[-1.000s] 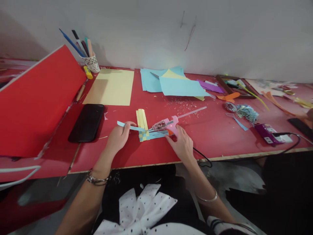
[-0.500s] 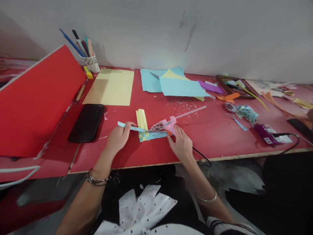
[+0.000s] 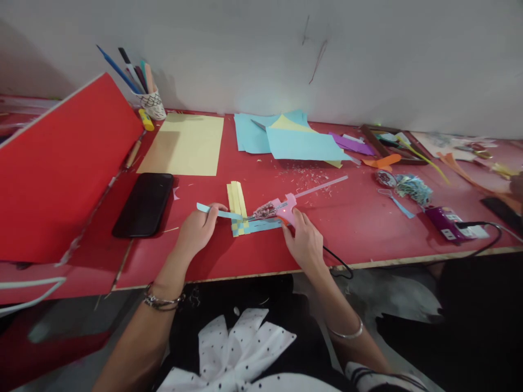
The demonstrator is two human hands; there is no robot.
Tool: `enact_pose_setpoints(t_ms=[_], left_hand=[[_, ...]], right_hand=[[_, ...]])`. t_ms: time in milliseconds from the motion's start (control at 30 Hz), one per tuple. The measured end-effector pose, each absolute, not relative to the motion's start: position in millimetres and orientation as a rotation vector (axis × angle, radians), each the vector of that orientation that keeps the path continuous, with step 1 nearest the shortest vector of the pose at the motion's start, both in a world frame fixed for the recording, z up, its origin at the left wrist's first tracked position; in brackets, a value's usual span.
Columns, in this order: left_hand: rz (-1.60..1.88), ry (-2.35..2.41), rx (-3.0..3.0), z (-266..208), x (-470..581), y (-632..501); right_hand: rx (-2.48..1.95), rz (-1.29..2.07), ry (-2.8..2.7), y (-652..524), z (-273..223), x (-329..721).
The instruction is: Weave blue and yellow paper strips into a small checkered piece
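A light blue paper strip (image 3: 225, 214) is pinched between the thumb and fingers of my left hand (image 3: 200, 227). My right hand (image 3: 305, 239) is wrapped round the handle of a pink glue gun (image 3: 286, 208), a glue stick poking out of its back. The nozzle points left, at the strip's right end; whether they touch I cannot tell. Under both lies a woven piece of yellow and blue paper strips (image 3: 240, 228), checkered at its corner. Its loose yellow strips (image 3: 236, 197) run away from me, and its blue ones run right beneath the gun.
At left are a black phone (image 3: 143, 206), a red board (image 3: 69, 174) and a pen cup (image 3: 152, 104). Yellow paper (image 3: 192, 144) and blue sheets (image 3: 304, 142) lie along the back. At right are a tray (image 3: 370, 130), a purple power box (image 3: 445, 223) and a black cord (image 3: 486, 224).
My right hand and the glue gun have shifted very slightly to the right. My left hand still holds the blue strip in nearly the same place.
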State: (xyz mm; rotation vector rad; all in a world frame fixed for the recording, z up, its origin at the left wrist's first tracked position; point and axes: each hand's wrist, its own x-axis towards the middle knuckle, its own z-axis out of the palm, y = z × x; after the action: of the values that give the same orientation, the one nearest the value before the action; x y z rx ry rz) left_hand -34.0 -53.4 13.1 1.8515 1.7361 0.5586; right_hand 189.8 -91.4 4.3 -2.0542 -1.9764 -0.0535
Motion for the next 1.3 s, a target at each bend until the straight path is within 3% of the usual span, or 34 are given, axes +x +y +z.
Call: enact_pose_setpoints(t_ms=[1300], left_hand=[[0.586,1.746,1.869,12.1,-34.1,-53.4]], right_hand=[[-2.182,-0.175,-1.793,-93.9,6.8,228.5]])
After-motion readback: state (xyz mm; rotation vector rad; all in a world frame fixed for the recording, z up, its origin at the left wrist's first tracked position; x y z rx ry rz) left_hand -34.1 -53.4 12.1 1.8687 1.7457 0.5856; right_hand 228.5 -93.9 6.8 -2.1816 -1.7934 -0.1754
